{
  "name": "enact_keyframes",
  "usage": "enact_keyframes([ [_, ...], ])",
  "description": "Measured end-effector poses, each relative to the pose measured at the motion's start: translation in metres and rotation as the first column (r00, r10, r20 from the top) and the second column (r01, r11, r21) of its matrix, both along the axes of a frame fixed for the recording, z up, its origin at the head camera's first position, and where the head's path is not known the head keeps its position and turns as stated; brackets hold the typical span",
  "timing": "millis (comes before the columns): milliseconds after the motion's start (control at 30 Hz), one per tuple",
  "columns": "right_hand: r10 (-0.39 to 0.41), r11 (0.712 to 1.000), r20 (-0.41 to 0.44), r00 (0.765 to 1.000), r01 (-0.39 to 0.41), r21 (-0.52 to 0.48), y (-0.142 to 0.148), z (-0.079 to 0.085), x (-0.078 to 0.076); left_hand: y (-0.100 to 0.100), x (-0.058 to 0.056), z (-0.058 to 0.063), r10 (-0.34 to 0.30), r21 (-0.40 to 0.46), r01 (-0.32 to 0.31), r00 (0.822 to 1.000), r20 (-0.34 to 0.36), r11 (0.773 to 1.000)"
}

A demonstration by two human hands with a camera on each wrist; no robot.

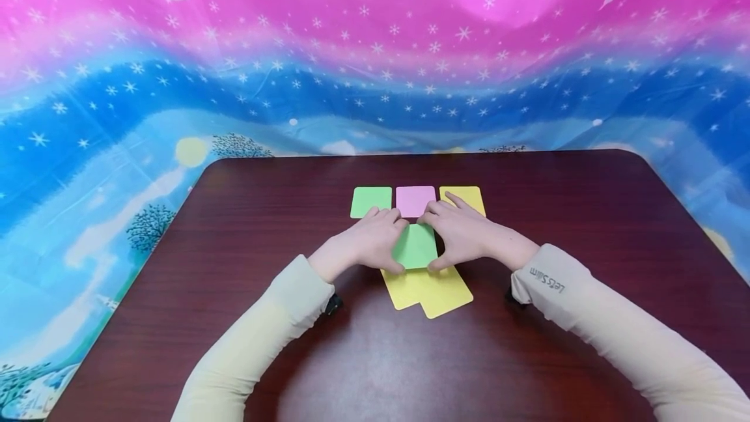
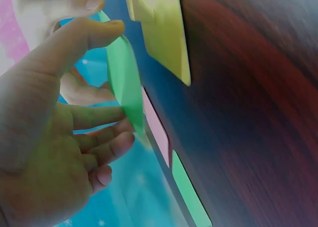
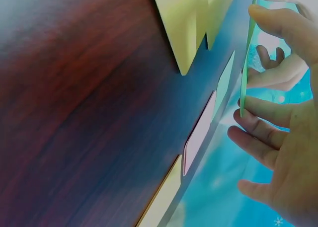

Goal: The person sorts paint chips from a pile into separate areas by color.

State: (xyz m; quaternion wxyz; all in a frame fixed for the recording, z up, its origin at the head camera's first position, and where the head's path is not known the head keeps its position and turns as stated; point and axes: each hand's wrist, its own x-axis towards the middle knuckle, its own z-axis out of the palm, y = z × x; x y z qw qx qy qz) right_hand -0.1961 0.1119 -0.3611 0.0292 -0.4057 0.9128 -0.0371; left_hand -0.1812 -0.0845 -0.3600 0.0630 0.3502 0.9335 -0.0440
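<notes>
Both hands hold one green square card (image 1: pixel 416 247) by its opposite sides, near the middle of the table. My left hand (image 1: pixel 375 239) pinches its left side between thumb and fingers; on the right side my right hand (image 1: pixel 465 232) does likewise. Both wrist views show this card lifted off the tabletop and slightly bent in the left one. Beneath and nearer to me lie overlapping yellow cards (image 1: pixel 448 292), partly covered by the green one. Beyond the hands, a row holds a green card (image 1: pixel 372 198), a pink card (image 1: pixel 415 200) and a yellow card (image 1: pixel 471 198), partly behind the right hand's fingers.
The dark reddish-brown table (image 1: pixel 263 213) has rounded far corners. Behind it hangs a pink and blue cloth (image 1: pixel 375 51) with a snowflake print, close to the far edge. Light sleeves (image 1: pixel 258 337) cover both forearms.
</notes>
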Motion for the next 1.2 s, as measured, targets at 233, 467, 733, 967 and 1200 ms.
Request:
enact_keyframes([
  [233,-0.034,0.999,-0.005,0.999,0.034,-0.025,-0.014,-0.006,-0.014,-0.015,-0.015,-0.003,0.04,0.008,-0.04,0.999,-0.017,0.999],
  [467,-0.055,0.998,-0.043,0.998,0.056,0.008,-0.029,-0.009,-0.027,-0.028,-0.03,-0.006,0.067,0.025,-0.066,0.997,-0.028,0.997],
  [733,-0.064,0.997,-0.064,0.996,0.067,0.049,-0.048,-0.008,-0.042,-0.04,-0.047,-0.008,0.127,-0.015,-0.127,0.992,-0.007,0.992],
  [967,-0.06,0.997,-0.16,0.985,0.066,0.037,-0.053,-0.015,-0.054,-0.047,-0.059,-0.008,0.138,-0.136,-0.139,0.99,-0.015,0.981],
  [1200,-0.086,0.996,-0.12,0.989,0.09,0.027,-0.056,-0.02,-0.06,-0.052,-0.065,-0.01,0.146,-0.073,-0.146,0.989,-0.003,0.987],
])
